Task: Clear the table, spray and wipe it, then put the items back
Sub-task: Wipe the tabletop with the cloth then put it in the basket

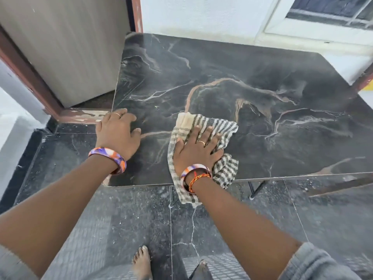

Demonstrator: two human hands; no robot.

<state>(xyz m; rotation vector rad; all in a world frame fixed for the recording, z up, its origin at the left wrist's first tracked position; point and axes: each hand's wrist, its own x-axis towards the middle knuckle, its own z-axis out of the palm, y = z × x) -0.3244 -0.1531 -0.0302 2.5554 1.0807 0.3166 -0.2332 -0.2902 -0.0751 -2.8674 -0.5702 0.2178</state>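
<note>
Cloth (203, 146): striped, grey and cream, lies bunched on the near part of the surface (262, 93), one end hanging over the near edge toward the floor (125, 219). My right hand (196, 148) lies flat on top of it, fingers straight and spread, palm pressing the cloth down onto the surface; ring visible on one finger, patterned bangle plus a red-orange thread at the wrist. My left hand (117, 134) rests at the near left corner of the surface, just beside the cloth but not touching it, fingers relaxed and slightly bent over the edge, holding nothing; ring and matching bangle (108, 159) there too. Surface is dark marble-look with pale and tan veins, carrying only the cloth and my hands. Beyond its left edge: a beige door (66, 47) in a red-brown frame. White wall behind, window frame (323, 19) top right. Floor is dark speckled tile; my bare foot (141, 261) shows at the bottom, grey sleeve at the lower right.
</note>
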